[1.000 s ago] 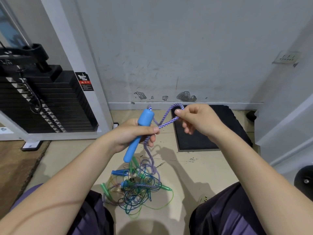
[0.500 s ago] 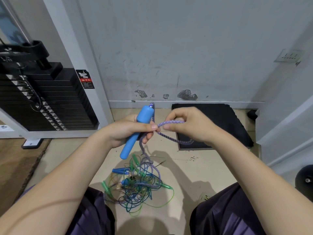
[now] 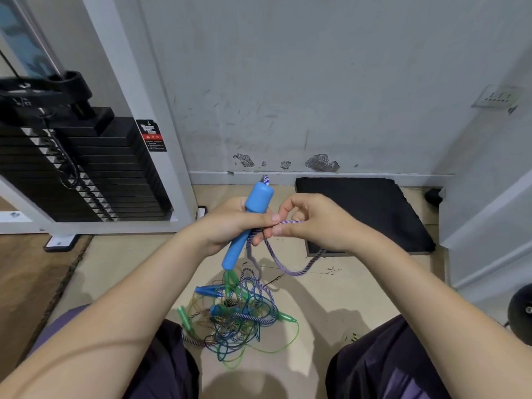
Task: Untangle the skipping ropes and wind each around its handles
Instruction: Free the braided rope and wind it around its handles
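— Our left hand is gripping the blue handle, and our right hand is pinching the purple rope right beside it.

— Where are we keeping the others?

— We are leaving the tangled ropes on the floor between our knees.

- i'm in a small gym corner — a black weight stack in its white machine frame beside me
- a black floor mat against the scuffed wall
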`<action>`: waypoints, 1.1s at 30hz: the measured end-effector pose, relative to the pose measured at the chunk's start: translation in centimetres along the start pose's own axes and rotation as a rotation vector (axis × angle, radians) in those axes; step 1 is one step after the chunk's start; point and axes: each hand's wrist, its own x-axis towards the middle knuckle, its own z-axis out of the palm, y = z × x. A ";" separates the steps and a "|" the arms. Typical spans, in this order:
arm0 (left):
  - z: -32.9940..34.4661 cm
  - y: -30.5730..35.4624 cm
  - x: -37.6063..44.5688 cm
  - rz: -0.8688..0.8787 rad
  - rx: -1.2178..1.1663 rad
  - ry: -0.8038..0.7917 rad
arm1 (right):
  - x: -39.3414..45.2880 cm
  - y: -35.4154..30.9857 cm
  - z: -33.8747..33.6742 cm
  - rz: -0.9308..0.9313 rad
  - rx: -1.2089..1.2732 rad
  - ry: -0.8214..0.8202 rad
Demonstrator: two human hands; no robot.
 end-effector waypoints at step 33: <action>0.3 0.8 0.3 0.008 -0.115 -0.014 | 0.0 0.3 -1.0 -0.101 0.253 -0.025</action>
